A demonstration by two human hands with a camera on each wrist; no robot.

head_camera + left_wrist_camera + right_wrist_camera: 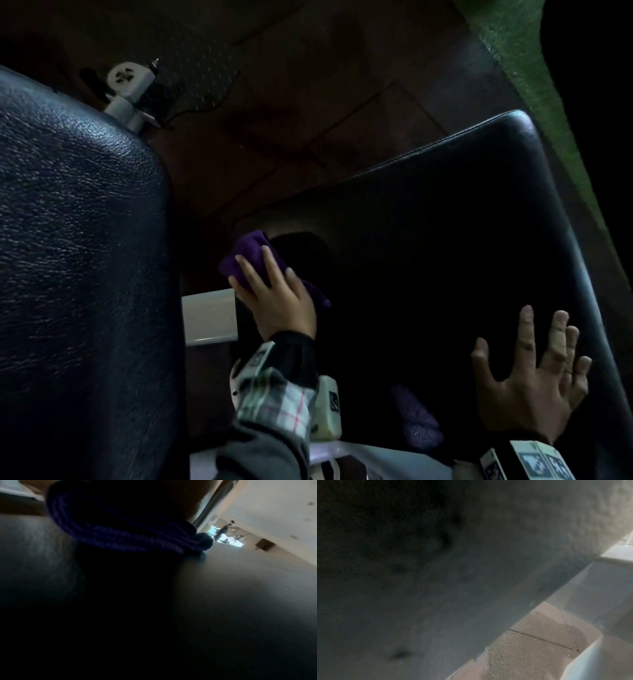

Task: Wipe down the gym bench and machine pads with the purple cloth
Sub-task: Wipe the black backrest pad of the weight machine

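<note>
My left hand point(274, 294) lies over the bunched purple cloth point(246, 250) and holds it against the near-left corner of a black padded seat point(445, 222). Its fingers spread across the top of the cloth; the thumb is hidden. In the left wrist view the folded cloth point(128, 538) sits pressed on the dark pad point(223, 601). My right hand point(534, 377) rests flat on the same seat at the lower right, fingers spread and holding nothing. The right wrist view shows only the blurred pad surface point(436, 561) close up. A second, larger black pad point(75, 240) fills the left side.
A white machine frame point(209, 315) runs between the two pads, with a white adjuster fitting point(130, 85) above the left pad. Dark rubber floor tiles point(308, 85) lie beyond, and green turf point(513, 51) borders the upper right. A distant person point(224, 530) stands far off.
</note>
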